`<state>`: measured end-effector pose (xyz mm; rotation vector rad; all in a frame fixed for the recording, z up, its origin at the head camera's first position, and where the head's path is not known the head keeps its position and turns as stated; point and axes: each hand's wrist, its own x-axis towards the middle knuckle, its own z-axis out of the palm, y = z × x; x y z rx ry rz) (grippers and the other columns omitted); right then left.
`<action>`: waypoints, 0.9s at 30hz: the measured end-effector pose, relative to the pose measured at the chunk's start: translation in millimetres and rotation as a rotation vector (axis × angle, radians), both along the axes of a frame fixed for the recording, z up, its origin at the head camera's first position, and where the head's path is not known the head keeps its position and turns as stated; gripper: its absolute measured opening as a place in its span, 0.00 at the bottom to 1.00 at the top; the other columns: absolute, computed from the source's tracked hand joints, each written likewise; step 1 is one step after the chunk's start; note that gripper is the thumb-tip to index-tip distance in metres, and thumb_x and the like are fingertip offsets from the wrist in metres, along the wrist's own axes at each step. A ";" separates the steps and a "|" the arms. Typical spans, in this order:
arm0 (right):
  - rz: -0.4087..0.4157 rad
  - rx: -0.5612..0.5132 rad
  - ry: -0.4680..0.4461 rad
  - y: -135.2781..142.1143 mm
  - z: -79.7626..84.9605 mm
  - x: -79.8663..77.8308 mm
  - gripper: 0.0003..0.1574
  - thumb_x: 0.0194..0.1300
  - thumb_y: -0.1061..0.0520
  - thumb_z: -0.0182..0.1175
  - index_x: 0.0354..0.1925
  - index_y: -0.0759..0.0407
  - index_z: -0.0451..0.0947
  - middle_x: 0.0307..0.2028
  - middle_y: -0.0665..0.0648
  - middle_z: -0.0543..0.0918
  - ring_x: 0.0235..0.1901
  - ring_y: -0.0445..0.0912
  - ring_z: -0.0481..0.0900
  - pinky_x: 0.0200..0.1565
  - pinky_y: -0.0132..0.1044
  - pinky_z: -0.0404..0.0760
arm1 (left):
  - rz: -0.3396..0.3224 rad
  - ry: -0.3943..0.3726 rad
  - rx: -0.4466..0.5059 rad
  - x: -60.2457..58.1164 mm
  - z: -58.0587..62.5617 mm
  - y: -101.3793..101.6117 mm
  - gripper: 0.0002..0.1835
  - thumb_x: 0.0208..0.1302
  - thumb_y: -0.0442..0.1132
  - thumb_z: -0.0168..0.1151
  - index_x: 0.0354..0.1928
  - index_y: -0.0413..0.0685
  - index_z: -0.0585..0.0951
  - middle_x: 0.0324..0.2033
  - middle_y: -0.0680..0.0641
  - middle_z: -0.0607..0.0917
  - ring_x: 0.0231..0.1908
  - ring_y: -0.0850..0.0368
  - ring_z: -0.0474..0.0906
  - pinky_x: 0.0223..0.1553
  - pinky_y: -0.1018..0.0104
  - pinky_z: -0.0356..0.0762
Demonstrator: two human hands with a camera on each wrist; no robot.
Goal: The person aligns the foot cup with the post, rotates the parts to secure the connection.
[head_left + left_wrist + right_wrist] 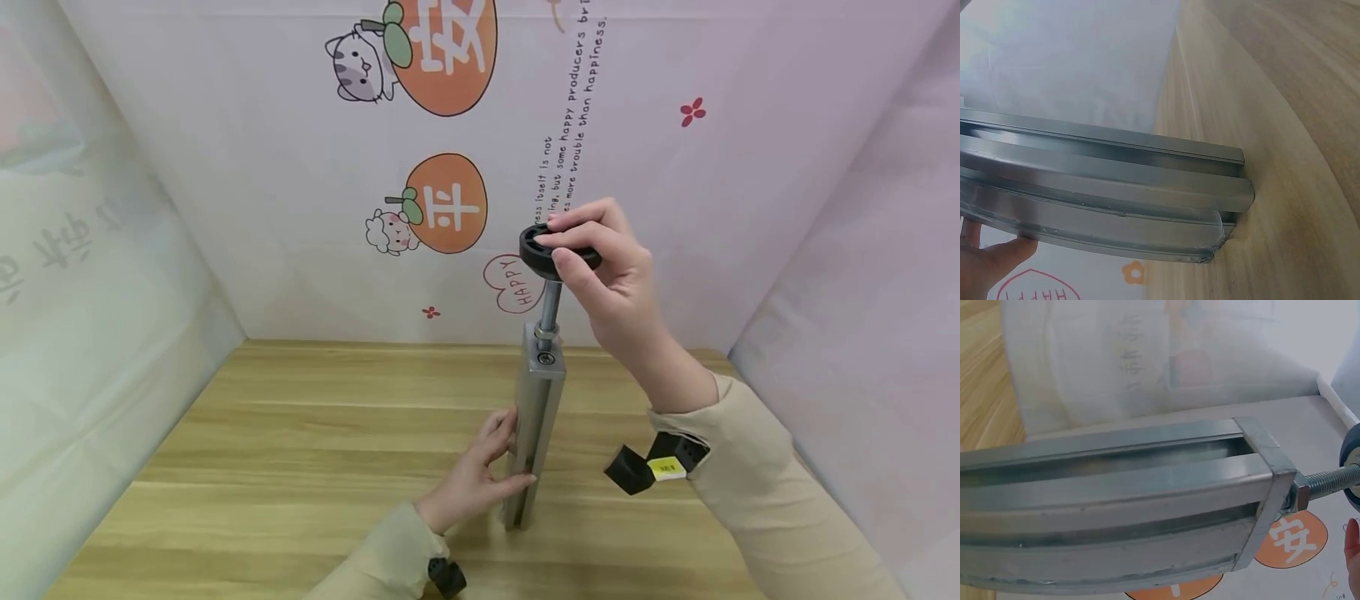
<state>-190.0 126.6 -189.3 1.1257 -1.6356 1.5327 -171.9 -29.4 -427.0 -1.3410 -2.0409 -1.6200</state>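
A silver slotted aluminium profile point(534, 425) stands upright on the wooden table. My left hand point(468, 483) grips its lower part, thumb on the near side and fingers round the left. From the plate on its top end rises a threaded rod point(551, 305) with a hex nut point(1300, 492) at the base, beside a recessed bolt point(546, 359). The rod carries a black round levelling foot point(536, 262), which my right hand point(622, 279) pinches by its rim between thumb and fingers. In the left wrist view, the profile's lower end point(1229, 194) meets the table.
The wood-grain table point(315, 442) spreads beneath both hands. A white printed cloth point(300, 208) with orange fruit drawings hangs behind, with pale cloth walls left and right point(847, 250). Each sleeve bears a black wrist camera point(671, 457).
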 end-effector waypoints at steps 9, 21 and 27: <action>-0.394 0.007 0.283 -9.1 -1.6 3.7 0.32 0.66 0.39 0.54 0.32 0.68 0.83 0.34 0.65 0.74 0.37 0.48 0.74 0.38 0.25 0.73 | 0.009 -0.037 -0.008 2.2 1.4 0.4 0.56 0.58 0.26 0.64 0.74 0.70 0.38 0.62 0.38 0.59 0.59 0.60 0.58 0.59 0.59 0.71; -0.556 0.082 0.381 -7.6 0.4 7.0 0.34 0.71 0.40 0.45 0.35 0.66 0.84 0.35 0.69 0.74 0.37 0.62 0.65 0.43 0.32 0.59 | 0.003 -0.019 -0.018 -0.1 2.7 2.1 0.54 0.59 0.26 0.62 0.74 0.66 0.38 0.60 0.38 0.60 0.58 0.60 0.59 0.59 0.56 0.71; -0.559 0.081 0.391 -8.8 -3.7 7.0 0.34 0.71 0.38 0.45 0.37 0.65 0.83 0.35 0.68 0.74 0.37 0.61 0.66 0.42 0.33 0.60 | 0.007 -0.022 -0.006 1.9 1.4 0.9 0.56 0.58 0.26 0.63 0.74 0.68 0.37 0.61 0.37 0.59 0.59 0.61 0.59 0.58 0.58 0.71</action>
